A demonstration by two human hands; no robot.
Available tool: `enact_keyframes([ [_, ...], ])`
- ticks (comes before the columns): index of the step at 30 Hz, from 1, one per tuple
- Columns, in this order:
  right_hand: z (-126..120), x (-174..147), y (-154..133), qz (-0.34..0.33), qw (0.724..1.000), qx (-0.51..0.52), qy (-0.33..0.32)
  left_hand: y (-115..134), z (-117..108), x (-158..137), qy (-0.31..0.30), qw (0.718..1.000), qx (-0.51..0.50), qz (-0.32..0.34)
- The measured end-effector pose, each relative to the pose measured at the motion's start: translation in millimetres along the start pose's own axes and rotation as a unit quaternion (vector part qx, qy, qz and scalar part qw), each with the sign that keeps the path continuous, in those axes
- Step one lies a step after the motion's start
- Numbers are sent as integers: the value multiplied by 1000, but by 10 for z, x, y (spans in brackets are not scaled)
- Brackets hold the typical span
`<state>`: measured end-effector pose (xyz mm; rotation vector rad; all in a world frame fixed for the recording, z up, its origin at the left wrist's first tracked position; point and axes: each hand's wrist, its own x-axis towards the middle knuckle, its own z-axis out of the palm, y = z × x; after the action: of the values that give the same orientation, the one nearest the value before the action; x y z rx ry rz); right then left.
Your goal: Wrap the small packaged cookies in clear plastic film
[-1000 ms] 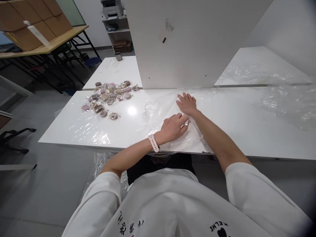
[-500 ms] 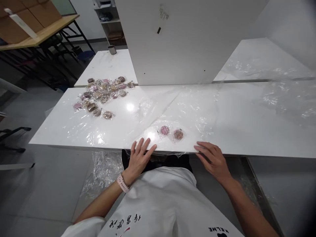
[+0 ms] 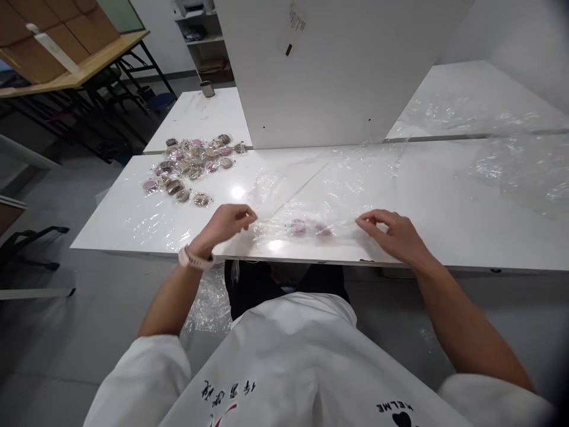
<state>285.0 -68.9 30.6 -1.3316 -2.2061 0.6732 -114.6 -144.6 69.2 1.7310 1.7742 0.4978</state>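
My left hand pinches the left part of a clear plastic sheet, raised slightly above the table's front edge. Opposite it, my right hand has thumb and fingers closed on the sheet's right part. Stretched between both hands, the film passes over two small round wrapped items, one pink and one reddish-brown, which look blurred through it. A pink band circles my left wrist.
On the white table, a pile of small individually wrapped round items lies at the left. More crumpled film spreads at the right. A tall white panel stands behind. A grey cup sits at the far left.
Both hands have moved from resting open at the table's front edge to pinching the plastic sheet. They have lifted its near edge up and forward over the two wrapped items.
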Motion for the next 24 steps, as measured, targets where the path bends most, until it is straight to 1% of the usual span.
enact_keyframes([
  [1,2,132,18,37,999,-5,-21,20,-82,164,-41,999,19,-13],
  [2,17,243,37,69,997,-19,-35,30,-145,302,-68,996,46,-30],
  [3,42,327,57,89,994,-40,-40,37,-188,402,-66,994,79,-42],
  [4,75,383,74,95,993,-67,-35,47,-211,451,-28,992,117,-48],
  [5,110,411,90,86,992,-92,-24,65,-210,446,45,986,153,-45],
  [6,147,414,104,66,991,-112,-11,98,-184,388,143,973,181,-30],
  [7,181,400,116,42,991,-124,3,148,-128,282,248,949,195,-3],
  [8,213,375,126,22,991,-132,15,215,-38,140,341,919,194,37],
  [9,240,344,133,9,990,-137,24,296,87,-21,400,896,177,82],
  [10,263,314,137,2,990,-140,32,387,244,-186,417,886,150,138],
  [11,282,288,138,-3,989,-145,38,480,426,-337,393,890,120,199],
  [12,296,266,134,-11,987,-154,44,566,624,-460,323,907,100,251],
  [13,306,248,124,-21,985,-166,53,638,822,-546,247,917,91,301],
  [14,313,235,108,-33,981,-180,64,692,1004,-590,184,921,93,331],
  [15,315,225,86,-47,976,-196,78,725,1158,-592,136,926,105,336],
  [17,306,211,31,-74,968,-216,106,740,1345,-505,94,933,139,318],
  [18,295,206,2,-85,966,-216,113,730,1377,-434,87,935,159,304],
  [20,263,198,-52,-98,967,-206,114,692,1355,-280,76,936,192,286],
  [22,232,184,-104,-90,966,-203,130,645,1283,-134,54,937,208,275],
  [24,228,153,-168,-83,964,-195,159,591,1219,3,28,945,198,260],
])
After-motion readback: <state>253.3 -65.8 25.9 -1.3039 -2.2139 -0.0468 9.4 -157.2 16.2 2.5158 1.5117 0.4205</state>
